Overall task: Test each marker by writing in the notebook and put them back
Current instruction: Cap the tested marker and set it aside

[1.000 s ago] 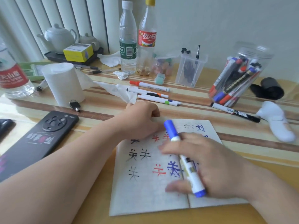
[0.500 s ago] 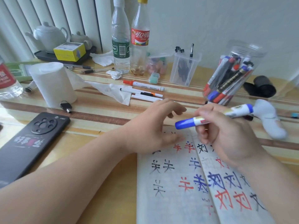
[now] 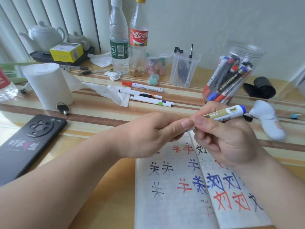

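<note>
Blue marker [image 3: 226, 114] is hanging in the air just above the top edge of the notebook [image 3: 173, 204], held between both hands and pointing its blue end toward two o'clock. The right hand [image 3: 227, 139] is gripping the barrel with thumb and curled fingers. The left hand [image 3: 153, 134] is closing its thumb and fingers over the other end, at nine o'clock from the right hand, and is hiding that end completely. So I cannot tell whether a cap is coming off or going on there, or whether the tip is bare.

Below the hands, at six o'clock, the notebook is lying open on the table [image 3: 99, 113], and its pages are carrying black, red and blue characters. That suggests several markers have been tried already, blue among them.

At one o'clock from the hands the clear jar [image 3: 231, 80] is standing well apart from the notebook and holding a crowd of capped markers. At eleven o'clock three loose markers [image 3: 145, 95] are lying side by side on the table, outside the jar.

Further out, a phone [image 3: 24, 142] is lying at nine o'clock, a tissue roll [image 3: 47, 85] is standing at ten, and two bottles [image 3: 118, 47] are standing near twelve.

My judgement is that the task is somewhere in its middle. This marker is waiting to go back, the loose ones are probably needing the same, and which jar markers remain untested is not showing.
</note>
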Available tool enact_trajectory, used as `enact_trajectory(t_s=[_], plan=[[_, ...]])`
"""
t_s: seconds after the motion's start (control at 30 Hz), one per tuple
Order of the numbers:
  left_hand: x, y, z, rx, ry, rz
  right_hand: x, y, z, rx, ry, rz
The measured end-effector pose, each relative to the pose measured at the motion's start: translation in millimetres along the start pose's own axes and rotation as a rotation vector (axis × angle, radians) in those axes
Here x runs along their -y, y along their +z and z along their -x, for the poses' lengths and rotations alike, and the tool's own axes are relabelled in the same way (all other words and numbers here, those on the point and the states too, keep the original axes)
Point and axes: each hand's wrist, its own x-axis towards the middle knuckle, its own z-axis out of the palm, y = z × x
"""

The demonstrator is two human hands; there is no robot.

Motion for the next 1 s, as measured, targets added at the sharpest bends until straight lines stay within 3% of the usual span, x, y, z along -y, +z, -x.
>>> enact_trajectory(t_s=[0.13, 0.23, 0.33, 0.43, 0.53, 0.63, 0.7, 0.9, 1.0], plan=[[-4, 0, -3, -0.06, 0.019, -0.194, 3, 11, -1, -0.101, -0.005, -0.015], [3, -11, 2, -0.106, -0.033, -0.465, 13, 1, -12, -0.333, 0.046, -0.182], [15, -33, 21, -0.243, -0.195, -0.364, 29, -29, -19, -0.522, 0.006, -0.254], [19, -31, 22, -0.337, -0.123, -0.145, 18, -35, -12, -0.315, 0.089, -0.096], [21, -19, 12, -0.291, -0.092, -0.053, 5, -16, -2, 0.083, 0.223, 0.053], [23, -18, 13, -0.282, -0.106, 0.019, 3, 3, 2, 0.279, 0.261, 0.37], [25, -20, 15, -0.306, -0.121, 0.091, 3, 13, -2, 0.305, 0.246, 0.462], [28, -31, 18, -0.331, -0.263, 0.243, 2, 25, -23, 0.261, 0.415, 0.329], [28, -34, 19, -0.326, -0.28, 0.25, 3, 28, -35, 0.145, 0.425, 0.24]])
